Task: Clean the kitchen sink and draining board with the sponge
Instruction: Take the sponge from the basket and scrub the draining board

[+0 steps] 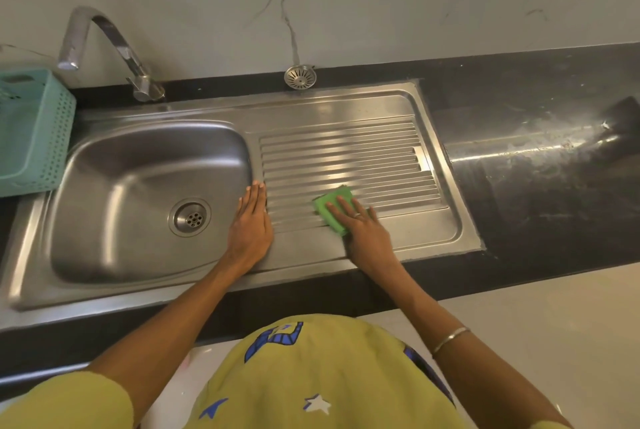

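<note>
Flattened under straight fingers, the green sponge (334, 210) is pressed onto the near ribs of the draining board (349, 155) by the right hand (360, 233); nothing is curled round it, the fingers lying spread across its top. The left hand (250, 221) is laid open and flat on the steel strip between the sink bowl (138, 179) and the board, fingers together and pointing away, apparently as a brace. The step in hand is judged to be the wiping of the draining board, at its near left part; the far ribs and the flat margin to the right are yet to be covered, and whether they have been cleaned already cannot be told from the shine alone. The next move is judged to call for strokes carried along the grooves toward the far right corner, with even pressure kept so that the sponge follows the ribs, before the bowl is taken in turn. As for containers, the bowl is seen to hold nothing but its drain fitting (189, 218), and no standing water can be made out. A teal perforated basket (38, 138) stands at the left beside the bowl, under the tap (104, 48); its contents cannot be made out. A loose strainer (300, 77) lies on the far edge against the wall.
</note>
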